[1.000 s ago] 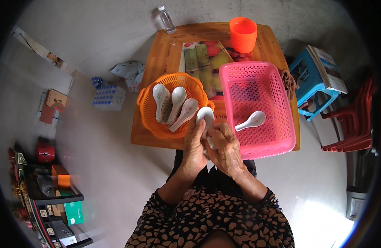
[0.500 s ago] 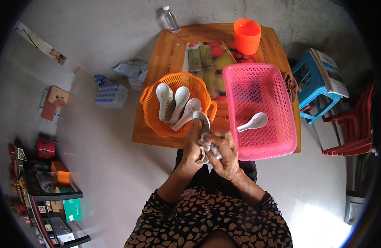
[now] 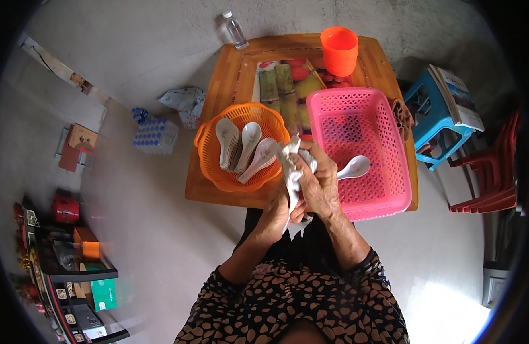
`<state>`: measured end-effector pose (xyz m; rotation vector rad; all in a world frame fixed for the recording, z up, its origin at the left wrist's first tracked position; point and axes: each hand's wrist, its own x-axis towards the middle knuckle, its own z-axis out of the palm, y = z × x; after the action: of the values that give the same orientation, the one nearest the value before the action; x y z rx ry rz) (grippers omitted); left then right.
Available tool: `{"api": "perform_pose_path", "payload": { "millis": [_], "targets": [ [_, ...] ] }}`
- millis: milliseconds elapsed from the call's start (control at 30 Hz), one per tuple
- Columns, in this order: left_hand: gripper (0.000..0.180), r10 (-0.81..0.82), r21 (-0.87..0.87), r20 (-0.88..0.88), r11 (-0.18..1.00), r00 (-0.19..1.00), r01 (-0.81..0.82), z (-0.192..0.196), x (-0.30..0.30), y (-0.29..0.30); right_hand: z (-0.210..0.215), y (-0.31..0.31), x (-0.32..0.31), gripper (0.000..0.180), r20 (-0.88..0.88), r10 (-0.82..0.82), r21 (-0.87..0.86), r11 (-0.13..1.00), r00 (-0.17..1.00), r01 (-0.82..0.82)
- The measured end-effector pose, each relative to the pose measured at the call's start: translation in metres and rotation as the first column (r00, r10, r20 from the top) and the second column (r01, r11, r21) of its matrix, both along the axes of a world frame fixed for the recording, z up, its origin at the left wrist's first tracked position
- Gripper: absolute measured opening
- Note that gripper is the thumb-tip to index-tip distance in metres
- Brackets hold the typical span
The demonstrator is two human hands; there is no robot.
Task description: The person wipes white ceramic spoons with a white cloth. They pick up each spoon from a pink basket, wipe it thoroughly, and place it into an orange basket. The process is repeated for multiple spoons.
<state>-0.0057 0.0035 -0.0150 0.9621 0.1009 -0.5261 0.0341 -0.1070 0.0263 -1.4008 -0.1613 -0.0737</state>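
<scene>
My left hand is closed round the lower end of a white soup spoon, held at the table's near edge. My right hand presses a crumpled whitish cloth around the spoon's upper end, so its bowl is mostly hidden. To the left, an orange colander holds several white soup spoons, stacked in rows with their bowls toward the far side. A pink basket on the right has one white soup spoon lying in it, its handle end partly behind my right hand.
A stack of orange cups stands at the far right of the wooden table. Brown cloth hangs by the basket's right side. Beyond the table are a clear bottle, a blue stool and red chairs.
My right hand and the cloth have moved up to the spoon's bowl, covering it. My left hand has shifted down to its other end. The spoons in both containers stay put.
</scene>
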Motion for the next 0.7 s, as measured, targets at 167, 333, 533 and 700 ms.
{"api": "perform_pose_path", "payload": {
  "millis": [167,333,533,700],
  "targets": [
    [0.052,0.028,-0.105,0.050,0.994,0.998,-0.022,0.002,0.009,-0.001,0.001,0.004,-0.004,0.025,-0.101,-0.045,-0.079,0.996,0.994,0.037],
    [0.059,0.229,-0.049,0.102,0.973,0.968,-0.225,-0.011,0.015,-0.001,-0.020,0.011,-0.016,0.025,0.312,-0.152,-0.312,0.916,0.938,0.252],
    [0.068,0.326,-0.114,0.266,0.945,0.907,-0.306,0.016,0.016,-0.006,-0.029,0.012,-0.037,0.022,0.406,-0.115,-0.375,0.884,0.907,0.280],
    [0.051,0.392,0.014,0.269,0.911,0.880,-0.411,0.009,0.019,0.005,-0.042,0.010,-0.052,0.027,0.309,-0.021,-0.374,0.917,0.951,0.142]
  ]
}}
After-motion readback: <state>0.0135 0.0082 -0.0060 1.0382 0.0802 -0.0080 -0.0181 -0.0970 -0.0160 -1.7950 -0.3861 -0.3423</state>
